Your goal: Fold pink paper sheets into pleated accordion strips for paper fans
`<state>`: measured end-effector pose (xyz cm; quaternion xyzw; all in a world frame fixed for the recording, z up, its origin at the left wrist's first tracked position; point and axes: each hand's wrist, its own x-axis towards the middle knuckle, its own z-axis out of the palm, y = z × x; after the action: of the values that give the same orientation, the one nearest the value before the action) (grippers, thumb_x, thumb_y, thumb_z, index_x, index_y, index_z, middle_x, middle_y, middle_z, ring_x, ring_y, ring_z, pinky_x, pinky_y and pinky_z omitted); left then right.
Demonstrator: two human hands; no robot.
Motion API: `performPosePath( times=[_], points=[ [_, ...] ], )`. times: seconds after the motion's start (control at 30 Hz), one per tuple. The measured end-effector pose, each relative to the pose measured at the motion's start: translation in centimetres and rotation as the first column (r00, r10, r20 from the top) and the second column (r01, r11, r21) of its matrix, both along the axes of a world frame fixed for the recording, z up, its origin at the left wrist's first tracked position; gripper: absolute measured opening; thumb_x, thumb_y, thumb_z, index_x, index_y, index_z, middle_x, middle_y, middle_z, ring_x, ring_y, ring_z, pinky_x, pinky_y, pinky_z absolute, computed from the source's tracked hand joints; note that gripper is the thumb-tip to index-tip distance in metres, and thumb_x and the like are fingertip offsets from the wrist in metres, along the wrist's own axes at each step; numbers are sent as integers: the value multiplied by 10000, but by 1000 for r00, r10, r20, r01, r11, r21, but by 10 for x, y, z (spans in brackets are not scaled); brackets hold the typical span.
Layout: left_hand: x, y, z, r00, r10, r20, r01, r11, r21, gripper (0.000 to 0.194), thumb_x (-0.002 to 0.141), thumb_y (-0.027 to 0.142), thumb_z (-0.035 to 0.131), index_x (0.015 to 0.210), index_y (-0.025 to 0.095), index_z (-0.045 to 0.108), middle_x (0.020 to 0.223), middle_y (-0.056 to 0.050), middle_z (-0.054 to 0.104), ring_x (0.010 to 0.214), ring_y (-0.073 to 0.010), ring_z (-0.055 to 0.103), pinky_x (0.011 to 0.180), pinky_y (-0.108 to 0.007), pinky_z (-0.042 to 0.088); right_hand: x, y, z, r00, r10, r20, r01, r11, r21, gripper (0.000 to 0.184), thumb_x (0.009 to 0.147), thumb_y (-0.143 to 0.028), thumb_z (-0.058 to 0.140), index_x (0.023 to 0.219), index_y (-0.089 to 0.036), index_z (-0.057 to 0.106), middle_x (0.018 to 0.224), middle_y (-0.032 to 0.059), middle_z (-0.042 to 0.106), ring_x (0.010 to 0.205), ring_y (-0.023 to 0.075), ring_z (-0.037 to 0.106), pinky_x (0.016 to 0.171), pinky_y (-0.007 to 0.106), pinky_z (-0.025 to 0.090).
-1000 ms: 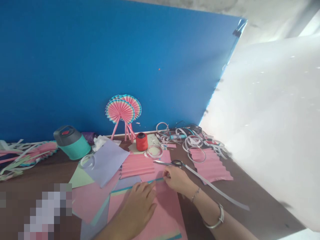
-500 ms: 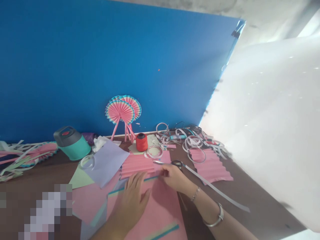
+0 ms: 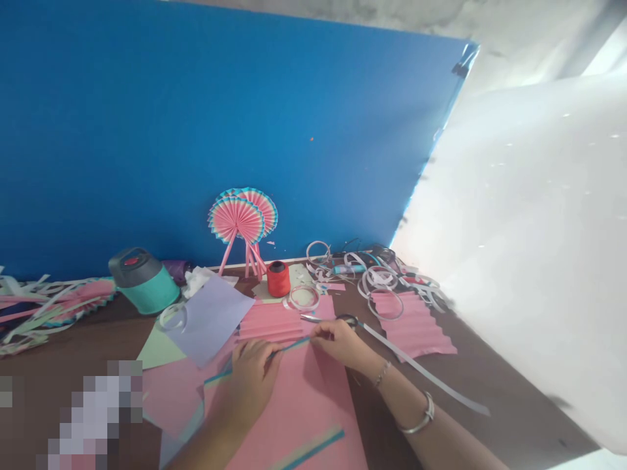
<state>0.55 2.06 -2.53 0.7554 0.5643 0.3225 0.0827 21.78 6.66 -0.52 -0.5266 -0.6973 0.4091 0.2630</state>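
My left hand [image 3: 249,378] and my right hand [image 3: 337,346] both pinch a thin teal paper strip [image 3: 264,359] above a pink paper sheet [image 3: 298,418]. The strip's middle is partly hidden by my left fingers. Just beyond my right hand lie steel scissors with black handles [image 3: 333,320], and a pleated pink paper [image 3: 269,323] sits to their left. A second pleated pink paper [image 3: 411,323] lies to the right, crossed by a long white paper strip [image 3: 421,369]. Another teal strip [image 3: 313,449] lies on the pink sheet near me.
A teal flask [image 3: 144,282], a red thread spool [image 3: 277,279], a pink paper fan pair [image 3: 236,220], and curled paper strips [image 3: 377,281] stand along the blue board [image 3: 196,117]. Lilac and green sheets overlap on the brown table [image 3: 490,418]. A white sheet rises at right.
My hands have moved closer together, and my left hand has shifted up and left onto the teal strip. The strip now angles more steeply across the pink sheet.
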Motion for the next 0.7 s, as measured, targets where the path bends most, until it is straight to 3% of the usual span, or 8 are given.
performPosePath(
  times=[0.5, 0.7],
  points=[
    [1, -3, 7, 1000, -31, 0, 31, 999, 41, 241, 884, 249, 417, 774, 237, 632, 754, -15, 679, 764, -204, 593, 835, -388, 397, -1, -3, 3, 1000, -2, -26, 3, 1000, 31, 148, 690, -200, 531, 649, -131, 655, 569, -9, 593, 540, 104, 479, 519, 203, 361],
    [2, -4, 6, 998, -30, 57, 29, 999, 24, 263, 891, 258, 410, 719, 219, 604, 710, -7, 662, 736, -198, 591, 823, -388, 390, -4, 1, -1, 955, -118, -272, 61, 976, -210, 199, 657, -329, 609, 597, -140, 626, 531, -22, 552, 516, 90, 455, 523, 213, 348]
  ],
)
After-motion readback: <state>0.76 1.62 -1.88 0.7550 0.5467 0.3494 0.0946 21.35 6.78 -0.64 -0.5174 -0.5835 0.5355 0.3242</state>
